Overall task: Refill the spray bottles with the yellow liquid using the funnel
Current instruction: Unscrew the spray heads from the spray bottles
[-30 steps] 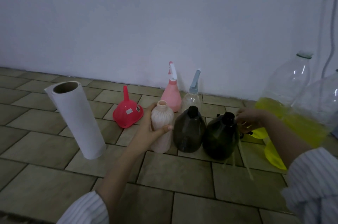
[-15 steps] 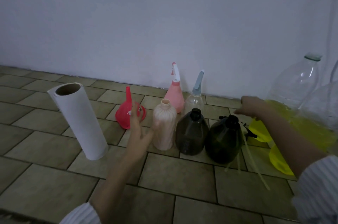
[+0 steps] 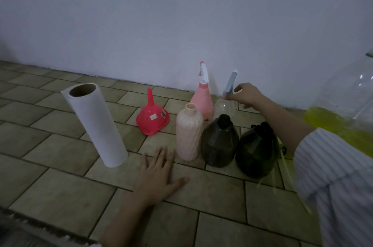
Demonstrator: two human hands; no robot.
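Fingers of the right hand (image 3: 245, 94) pinch the clear spray bottle (image 3: 224, 105) at its blue-grey nozzle; left hand (image 3: 159, 176) fingers lie spread flat on the tiled floor (image 3: 60, 186), near one red plastic funnel (image 3: 152, 118). Five spray bottles stand there.

The left hand (image 3: 159, 174) lies flat on the tiled floor (image 3: 60, 192), fingers spread, just before the capless pink bottle (image 3: 188, 132). The right hand (image 3: 245, 94) touches the grey spray head (image 3: 230, 83) of the clear bottle (image 3: 224, 106). An upturned red funnel (image 3: 152, 117) stands beside a paper roll (image 3: 95, 125).
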